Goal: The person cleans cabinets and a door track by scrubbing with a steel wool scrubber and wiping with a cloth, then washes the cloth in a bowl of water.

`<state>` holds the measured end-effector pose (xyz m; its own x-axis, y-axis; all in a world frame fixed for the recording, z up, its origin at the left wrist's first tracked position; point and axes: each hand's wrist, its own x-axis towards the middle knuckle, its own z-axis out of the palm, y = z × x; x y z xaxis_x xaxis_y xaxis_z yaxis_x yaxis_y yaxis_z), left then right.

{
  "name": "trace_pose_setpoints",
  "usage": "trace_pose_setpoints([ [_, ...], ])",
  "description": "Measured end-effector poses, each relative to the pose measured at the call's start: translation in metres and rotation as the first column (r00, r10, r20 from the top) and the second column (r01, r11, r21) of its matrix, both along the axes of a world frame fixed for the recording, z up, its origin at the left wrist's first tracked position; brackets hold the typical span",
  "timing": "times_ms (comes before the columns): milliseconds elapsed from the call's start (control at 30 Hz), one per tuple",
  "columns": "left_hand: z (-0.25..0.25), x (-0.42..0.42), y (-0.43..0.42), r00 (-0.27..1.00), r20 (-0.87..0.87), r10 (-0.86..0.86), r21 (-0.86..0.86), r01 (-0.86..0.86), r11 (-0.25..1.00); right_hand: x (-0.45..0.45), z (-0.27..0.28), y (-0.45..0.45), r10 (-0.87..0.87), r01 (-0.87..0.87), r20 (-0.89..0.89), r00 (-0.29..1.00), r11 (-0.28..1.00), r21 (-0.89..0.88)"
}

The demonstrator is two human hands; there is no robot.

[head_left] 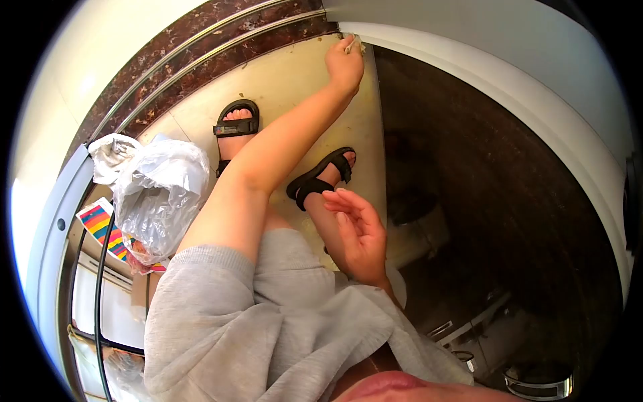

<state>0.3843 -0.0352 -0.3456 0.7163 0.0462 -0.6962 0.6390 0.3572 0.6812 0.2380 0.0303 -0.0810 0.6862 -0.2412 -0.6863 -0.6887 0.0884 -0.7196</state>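
Note:
My left hand [345, 65] reaches far out to the corner where the floor meets the dark tiled border and the white panel. Its fingers are closed on a small crumpled whitish piece [355, 45], perhaps tissue or cloth; most of it is hidden by the hand. My right hand [362, 238] hovers near my lap, palm turned up and fingers loosely bent, with nothing in it. Below it are my feet in black sandals, one sandal [238, 120] on the left and the other sandal [323, 175] nearer the middle.
On the left, a clear plastic bag [161, 201] and a white cloth [115, 157] hang at a rack [100, 295], beside a striped colourful packet [104, 228]. A dark glossy panel [495, 187] fills the right, edged by a white curved strip [536, 120]. Small bits of dirt dot the pale floor [288, 74].

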Motion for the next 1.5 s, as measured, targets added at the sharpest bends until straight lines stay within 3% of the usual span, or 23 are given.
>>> trace_pose_setpoints([
  [133,0.037,-0.007,0.010,0.994,-0.042,-0.101,-0.161,0.093,0.983,-0.002,-0.005,0.001,0.021,-0.020,-0.011,1.000,0.999,0.044],
  [233,-0.001,-0.008,-0.002,0.997,-0.066,-0.042,0.034,0.044,0.998,-0.001,0.001,0.001,0.026,-0.026,-0.004,1.000,0.999,0.018],
  [333,-0.035,0.000,-0.006,0.997,-0.079,-0.007,0.049,0.011,0.999,0.000,0.004,-0.004,0.001,-0.001,0.020,1.000,1.000,-0.017],
  [433,-0.034,-0.004,-0.002,0.993,0.080,-0.083,0.122,0.073,0.990,-0.003,0.001,-0.005,-0.006,0.006,0.010,1.000,1.000,-0.005],
  [533,-0.019,-0.001,0.004,0.990,0.078,-0.115,0.056,0.110,0.992,-0.005,0.000,-0.002,0.018,-0.017,-0.016,1.000,0.999,0.028],
  [633,0.015,0.007,0.013,0.995,-0.090,-0.040,-0.159,0.025,0.987,-0.004,-0.001,-0.001,0.015,-0.015,-0.013,1.000,1.000,0.010],
  [800,0.014,0.016,0.012,0.972,-0.233,0.013,-0.240,-0.070,0.968,-0.001,-0.001,-0.003,0.007,-0.007,0.015,1.000,1.000,-0.016],
  [933,0.062,0.006,0.018,0.966,-0.257,-0.041,-0.331,-0.049,0.942,-0.001,-0.005,0.002,0.016,-0.016,-0.002,1.000,1.000,0.004],
  [1033,0.022,0.000,0.003,0.978,-0.203,-0.046,-0.092,0.028,0.995,0.003,-0.002,0.002,0.027,-0.027,0.002,1.000,1.000,-0.006],
  [1133,-0.004,0.002,0.000,0.987,-0.163,0.013,0.027,-0.009,1.000,0.003,0.002,-0.001,0.016,-0.015,0.019,1.000,1.000,-0.027],
  [1233,-0.026,0.002,0.002,0.982,0.077,-0.171,0.230,0.149,0.962,-0.001,-0.001,-0.001,0.006,-0.006,0.013,1.000,1.000,-0.010],
  [1333,-0.016,0.002,0.012,0.933,0.195,-0.303,0.373,0.215,0.903,-0.003,-0.001,0.002,0.030,-0.030,-0.009,0.999,1.000,0.008],
  [1433,-0.003,0.000,0.014,0.955,0.226,-0.190,0.189,0.148,0.971,-0.002,0.000,0.001,0.045,-0.045,-0.004,0.999,0.999,-0.009],
  [1500,-0.006,0.007,0.013,0.995,0.034,-0.096,0.010,0.096,0.995,-0.001,-0.001,0.001,0.036,-0.036,0.008,0.999,0.999,-0.016],
])
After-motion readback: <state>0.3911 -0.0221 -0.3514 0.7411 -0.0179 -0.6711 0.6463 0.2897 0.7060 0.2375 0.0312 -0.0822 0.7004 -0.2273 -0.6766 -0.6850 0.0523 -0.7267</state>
